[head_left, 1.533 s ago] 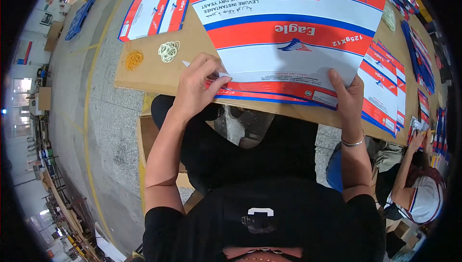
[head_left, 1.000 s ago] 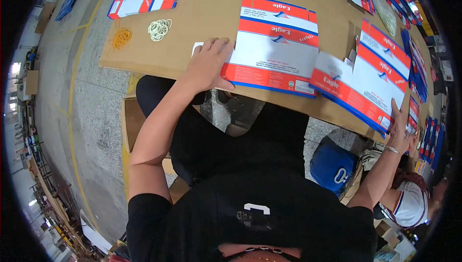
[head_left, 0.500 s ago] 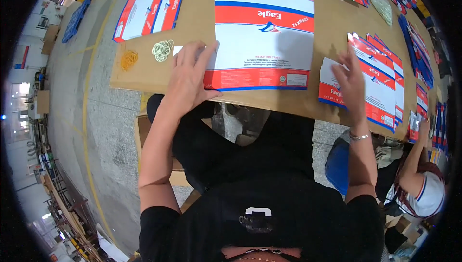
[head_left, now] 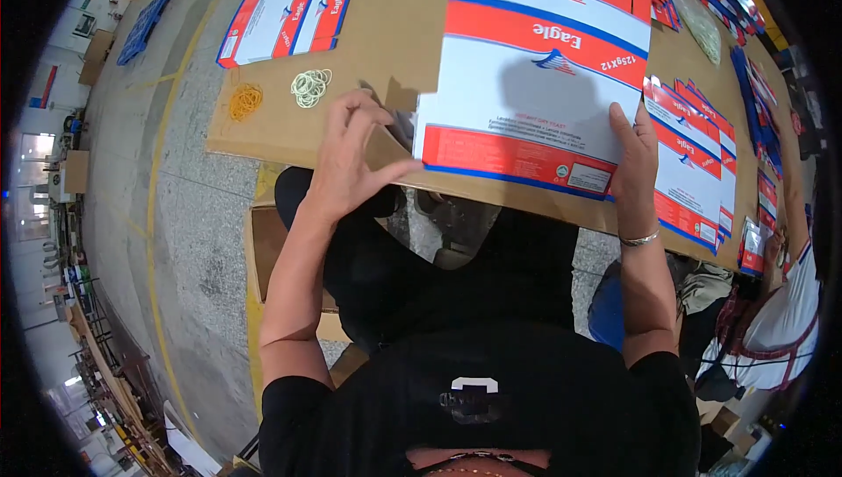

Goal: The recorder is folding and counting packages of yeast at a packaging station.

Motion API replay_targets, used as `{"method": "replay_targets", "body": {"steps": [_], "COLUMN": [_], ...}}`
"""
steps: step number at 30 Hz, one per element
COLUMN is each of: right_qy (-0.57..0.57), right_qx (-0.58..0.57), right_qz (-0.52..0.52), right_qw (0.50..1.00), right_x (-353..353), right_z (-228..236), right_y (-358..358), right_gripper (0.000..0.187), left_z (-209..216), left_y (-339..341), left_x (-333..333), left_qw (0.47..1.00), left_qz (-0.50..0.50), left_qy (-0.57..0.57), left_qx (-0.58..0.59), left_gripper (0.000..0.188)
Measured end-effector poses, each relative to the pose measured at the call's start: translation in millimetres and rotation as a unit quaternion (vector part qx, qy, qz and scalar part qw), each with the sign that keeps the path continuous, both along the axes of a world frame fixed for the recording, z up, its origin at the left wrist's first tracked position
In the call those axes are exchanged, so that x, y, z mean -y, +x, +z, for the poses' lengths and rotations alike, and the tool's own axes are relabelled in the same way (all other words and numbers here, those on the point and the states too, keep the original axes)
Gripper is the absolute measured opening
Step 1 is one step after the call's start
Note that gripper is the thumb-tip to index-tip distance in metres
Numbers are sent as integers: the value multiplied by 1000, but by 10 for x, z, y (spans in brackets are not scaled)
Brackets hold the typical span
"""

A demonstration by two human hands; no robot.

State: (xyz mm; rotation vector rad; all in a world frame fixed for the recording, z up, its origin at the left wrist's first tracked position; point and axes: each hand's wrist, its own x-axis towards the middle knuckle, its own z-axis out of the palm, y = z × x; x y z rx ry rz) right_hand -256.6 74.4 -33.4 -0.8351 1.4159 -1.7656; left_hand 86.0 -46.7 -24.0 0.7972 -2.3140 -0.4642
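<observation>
- I see the left hand point(head_left: 351, 157) closed on the near left corner flap of the large flat red, white and blue printed carton sheet point(head_left: 535, 65), fingers curled over it.
- The right hand point(head_left: 633, 161) grips the sheet's right edge.
- The sheet lies on the brown cardboard-covered worktop point(head_left: 395, 21).
- Pale and orange rubber bands point(head_left: 310, 85) lie left of it.

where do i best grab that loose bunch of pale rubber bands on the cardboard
Pinch the pale rubber bands from straight above, at the heap's middle. They lie flat and tangled on the cardboard sheet, so no side offers an edge; bare space lies between them and the orange bands.
</observation>
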Motion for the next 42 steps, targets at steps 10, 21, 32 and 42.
{"method": "replay_targets", "body": {"steps": [10, 21, 32, 42], "right_qy": [68, 85, 90, 108], "right_qx": [81, 155, 133, 142], "right_qz": [5, 42, 64, 84], "right_qw": [994, 983, 985, 980], "right_x": [15, 74, 67, -45], "right_z": [-247, -372, -242, -135], "right_y": [-91, -151, -100, 9], "right_gripper": [33, 33, 42, 49], "left_z": [-68, -804, -724, -586], "left_y": [-202, -73, -105, 17], "left_x": [235, 260, 142, 67], "left_qw": [998, 984, 991, 987], "left_qz": [6, -25, 7, -12], "left_qy": [18, 64, 132, 131], "left_qx": [-57, 164, -10, 92], "left_gripper": [66, 90, 62, 92]}}
